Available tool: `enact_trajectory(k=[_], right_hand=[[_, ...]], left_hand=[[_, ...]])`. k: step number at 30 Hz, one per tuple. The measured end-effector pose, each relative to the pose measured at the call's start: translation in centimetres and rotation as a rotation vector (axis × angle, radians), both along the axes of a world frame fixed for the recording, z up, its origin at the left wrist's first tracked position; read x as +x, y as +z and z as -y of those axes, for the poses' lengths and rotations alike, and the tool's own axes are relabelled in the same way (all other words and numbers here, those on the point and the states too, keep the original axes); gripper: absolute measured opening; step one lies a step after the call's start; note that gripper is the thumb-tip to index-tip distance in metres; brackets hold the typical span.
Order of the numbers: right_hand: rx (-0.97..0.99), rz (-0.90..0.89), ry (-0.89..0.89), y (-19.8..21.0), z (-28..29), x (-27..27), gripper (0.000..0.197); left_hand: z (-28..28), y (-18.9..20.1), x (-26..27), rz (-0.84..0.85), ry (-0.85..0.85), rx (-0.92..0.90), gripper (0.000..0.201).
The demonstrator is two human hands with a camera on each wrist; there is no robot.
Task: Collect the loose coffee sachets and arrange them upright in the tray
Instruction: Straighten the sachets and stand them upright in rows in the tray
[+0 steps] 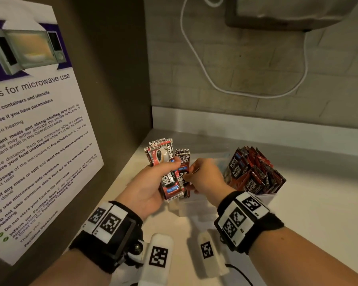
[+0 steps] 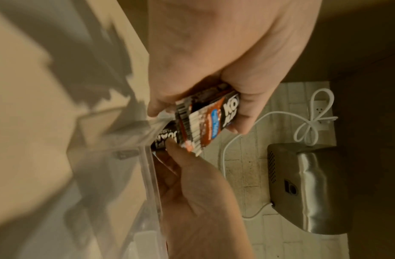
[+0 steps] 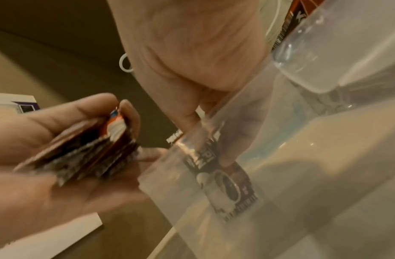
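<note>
Gripping a fanned stack of coffee sachets (image 1: 170, 168), our left hand (image 1: 151, 182) holds it upright above the counter (image 1: 318, 213), thumb curled across the printed front and fingers wrapped behind (the left wrist view shows the same stack (image 2: 205, 121) clamped between thumb and fingers). Our right hand (image 1: 207, 178), at 3 o'clock of the stack, pinches a single sachet (image 3: 227, 182) between thumb and fingertips. In the right wrist view this sachet stands nearly upright behind the clear wall of the tray (image 3: 192, 192), with its lower end down inside the near compartment. We cannot tell whether that end touches the tray floor.

The tray is transparent acrylic and hard to trace in the head view; its near edge (image 1: 190, 207) lies at 6 o'clock of both hands. At 3 o'clock of the right hand, a dense bundle of red and black sachets (image 1: 254, 172) stands on end, leaning at mixed angles.

A microwave notice (image 1: 35, 124) is fixed to the side panel at 9 o'clock of the hands. A white cable (image 1: 196, 54) loops down the tiled wall at 12 o'clock, beside a metal wall unit (image 1: 287, 13) (the left wrist view shows its steel housing (image 2: 307, 189) with a vent grille). Both wrists carry black bands bearing coded markers.
</note>
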State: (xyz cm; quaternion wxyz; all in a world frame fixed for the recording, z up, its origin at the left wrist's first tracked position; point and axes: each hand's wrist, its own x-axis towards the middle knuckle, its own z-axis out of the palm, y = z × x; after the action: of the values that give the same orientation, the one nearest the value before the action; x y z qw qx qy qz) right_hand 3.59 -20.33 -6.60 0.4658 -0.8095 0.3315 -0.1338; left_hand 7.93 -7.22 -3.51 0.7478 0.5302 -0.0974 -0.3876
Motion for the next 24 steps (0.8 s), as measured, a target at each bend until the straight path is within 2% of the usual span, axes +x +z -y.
enact_trajectory(k=[2, 9, 14, 16, 20, 24], right_hand=[[-0.044, -0.016, 0.024, -0.4, -0.2, 0.0, 0.024], [-0.070, -0.176, 0.171, -0.6, -0.1, 0.0, 0.053], [-0.208, -0.203, 0.261, -0.8, 0.0, 0.3, 0.029], [-0.268, -0.202, 0.296, -0.9, -0.2, 0.4, 0.030], [-0.248, -0.195, 0.258, -1.9, 0.2, 1.0, 0.033], [-0.271, -0.205, 0.299, -2.2, 0.3, 1.3, 0.033]], left_hand=[[0.5, 0.2, -0.3, -0.043, 0.003, -0.023, 0.011], [1.3, 0.2, -0.1, -0.075, 0.017, -0.075, 0.013], [1.4, 0.3, -0.1, -0.065, 0.024, -0.095, 0.013], [1.5, 0.3, 0.0, -0.056, 0.024, -0.102, 0.013], [1.8, 0.4, 0.1, -0.044, 0.020, -0.110, 0.014], [1.9, 0.2, 0.2, -0.043, 0.023, -0.106, 0.014]])
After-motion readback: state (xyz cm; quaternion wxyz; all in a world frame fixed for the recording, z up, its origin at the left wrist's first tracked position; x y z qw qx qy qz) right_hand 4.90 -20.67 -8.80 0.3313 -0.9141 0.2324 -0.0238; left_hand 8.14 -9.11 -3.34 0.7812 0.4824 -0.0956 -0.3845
